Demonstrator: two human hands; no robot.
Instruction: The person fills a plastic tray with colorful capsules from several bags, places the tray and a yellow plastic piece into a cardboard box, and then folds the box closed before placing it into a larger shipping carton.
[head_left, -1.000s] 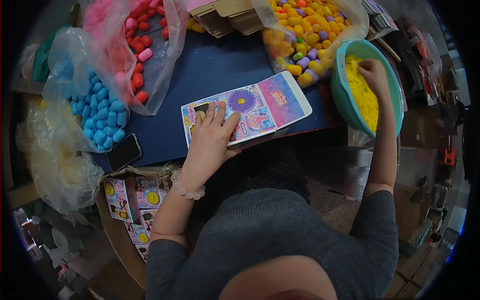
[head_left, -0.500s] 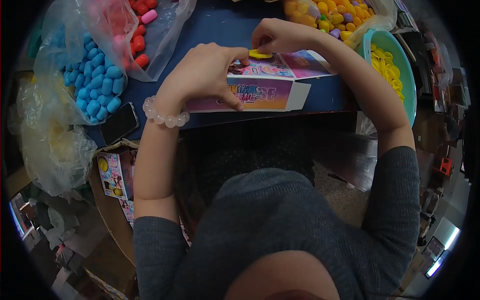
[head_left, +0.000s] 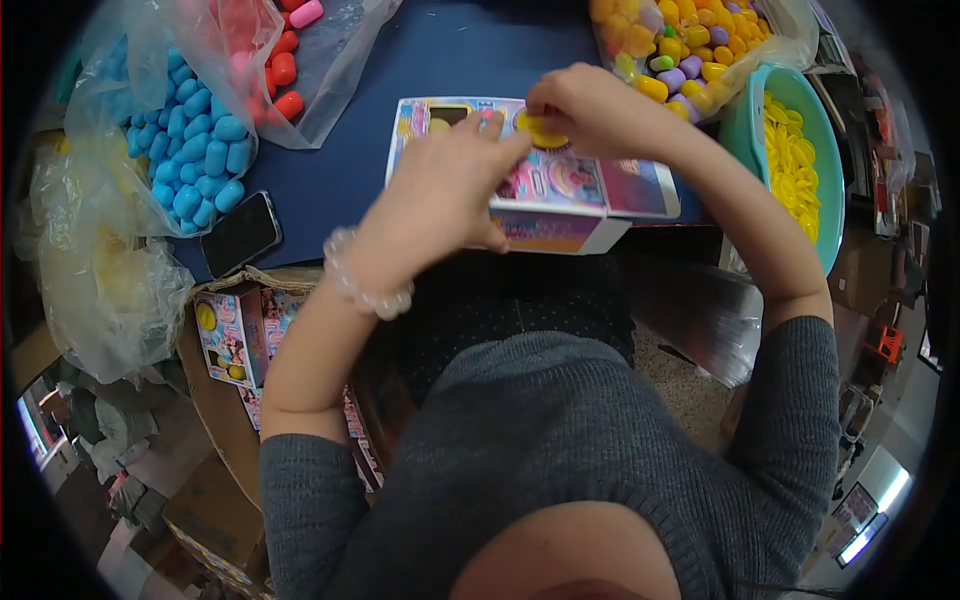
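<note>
At eight o'clock, a cardboard carton [head_left: 222, 430] holds printed toy boxes [head_left: 222, 335]. At twelve, the left hand [head_left: 435, 185] grips a toy-phone box [head_left: 575, 185], likely light and dentable, best held by its long edges; the right hand's [head_left: 605, 112] curled fingers meet a yellow disc [head_left: 545, 135], pinch or press unclear. A teal basin [head_left: 828, 180] at two holds yellow discs [head_left: 792, 165]; a plastic bag [head_left: 100, 110] at ten, blue capsules [head_left: 188, 198].

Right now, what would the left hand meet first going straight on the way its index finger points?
Left hand: likely the yellow disc by its index fingertip, then the right hand. Depth is unclear; it may already touch the disc.
</note>
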